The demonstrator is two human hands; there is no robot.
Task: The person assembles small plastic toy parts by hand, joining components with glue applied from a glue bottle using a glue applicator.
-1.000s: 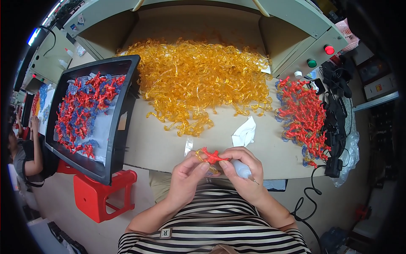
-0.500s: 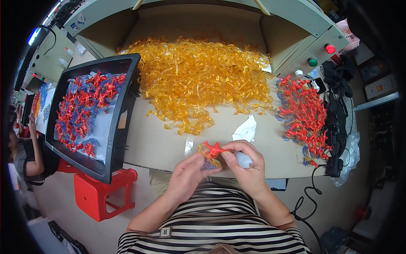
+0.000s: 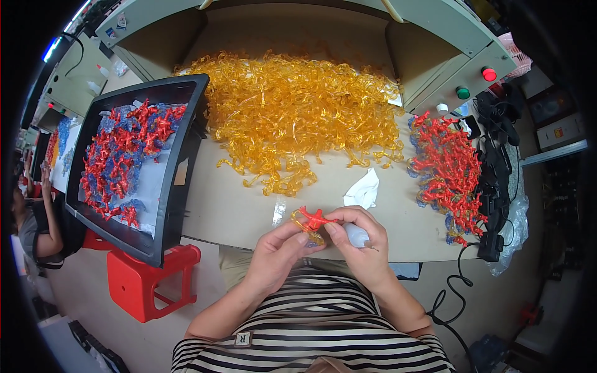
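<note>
My left hand point(image 3: 277, 253) and right hand point(image 3: 368, 255) grasp one red figurine point(image 3: 314, 219) above the tabletop point(image 3: 214, 208); the right holds also one squeeze bottle point(image 3: 357, 236). Ahead lies one heap of yellow translucent pieces point(image 3: 305, 112).

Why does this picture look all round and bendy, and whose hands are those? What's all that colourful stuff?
There's no robot here, just a person's bare hands. A wide camera on their head looks down, and its curved lens makes straight edges bend.

The left hand holds a little red figure with yellow and bluish see-through parts. The right hand holds a small whitish bottle with a thin tip, and its fingertips are at the figure's other end.

On the table lie a big pile of yellow see-through pieces, some white crumpled paper, and more red figures at the right. The black tray at the left holds red and blue pieces.
</note>
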